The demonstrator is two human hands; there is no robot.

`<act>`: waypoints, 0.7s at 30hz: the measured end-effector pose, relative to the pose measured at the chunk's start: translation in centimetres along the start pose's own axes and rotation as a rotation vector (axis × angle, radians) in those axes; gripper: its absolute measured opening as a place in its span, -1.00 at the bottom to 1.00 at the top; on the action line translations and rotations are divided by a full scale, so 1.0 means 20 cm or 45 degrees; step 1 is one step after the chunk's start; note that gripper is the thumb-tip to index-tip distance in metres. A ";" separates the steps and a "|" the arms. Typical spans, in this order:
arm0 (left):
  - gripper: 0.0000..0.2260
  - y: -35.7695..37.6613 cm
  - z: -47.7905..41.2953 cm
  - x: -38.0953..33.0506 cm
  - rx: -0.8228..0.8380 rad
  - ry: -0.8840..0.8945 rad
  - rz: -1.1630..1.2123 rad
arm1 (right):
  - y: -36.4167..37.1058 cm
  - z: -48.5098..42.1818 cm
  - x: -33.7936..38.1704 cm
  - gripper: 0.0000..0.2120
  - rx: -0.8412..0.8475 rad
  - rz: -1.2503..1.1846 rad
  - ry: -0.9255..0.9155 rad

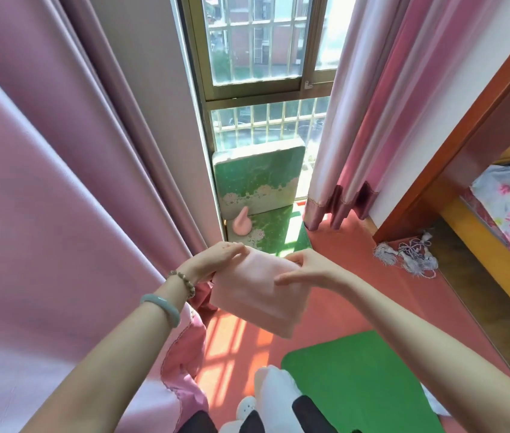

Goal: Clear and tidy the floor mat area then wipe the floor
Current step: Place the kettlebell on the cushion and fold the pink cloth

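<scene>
Cloth point(260, 295) is held up by its top corners, pinched in the left hand point(216, 260) and right hand point(307, 270). It looks folded for wiping; next, it must be lowered to the floor point(357, 276).

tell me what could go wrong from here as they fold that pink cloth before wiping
1. The pink cloth is pinched only at its top corners by the left hand and right hand; a slack grip could let it unfold or drop.
2. The tassel cords lie loose on the floor and could snag a wipe.
3. The green mat lies flat on the floor, so wiping now might miss what is under it.
</scene>
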State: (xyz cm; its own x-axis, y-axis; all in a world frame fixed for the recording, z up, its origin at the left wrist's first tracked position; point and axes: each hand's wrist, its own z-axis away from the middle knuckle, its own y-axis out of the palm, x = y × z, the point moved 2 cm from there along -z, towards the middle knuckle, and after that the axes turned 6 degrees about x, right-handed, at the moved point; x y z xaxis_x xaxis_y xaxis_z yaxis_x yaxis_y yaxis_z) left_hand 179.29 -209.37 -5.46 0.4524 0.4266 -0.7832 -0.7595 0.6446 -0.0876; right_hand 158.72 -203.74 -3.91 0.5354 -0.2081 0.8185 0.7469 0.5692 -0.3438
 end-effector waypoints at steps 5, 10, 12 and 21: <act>-0.53 -0.13 -0.17 0.03 0.375 -0.175 0.280 | -0.15 -0.22 0.08 -0.72 -0.065 -0.023 -0.034; -0.55 -0.25 -0.40 0.03 0.622 -0.142 0.213 | -0.33 -0.49 0.03 -0.79 -0.071 -0.003 0.028; -0.60 -0.26 -0.46 -0.06 0.535 -0.159 0.116 | -0.40 -0.59 0.00 -0.76 -0.066 -0.057 0.042; -0.77 -0.49 -0.88 -0.14 0.146 -0.158 0.390 | -0.73 -1.01 -0.23 -0.94 -0.105 -0.567 0.178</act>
State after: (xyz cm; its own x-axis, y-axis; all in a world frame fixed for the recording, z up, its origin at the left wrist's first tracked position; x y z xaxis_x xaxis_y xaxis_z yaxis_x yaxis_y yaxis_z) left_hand 177.28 -228.01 -13.32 0.2706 0.6806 -0.6809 -0.8145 0.5389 0.2149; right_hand 153.41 -227.25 -11.95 0.1995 -0.5262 0.8266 0.9416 0.3365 -0.0130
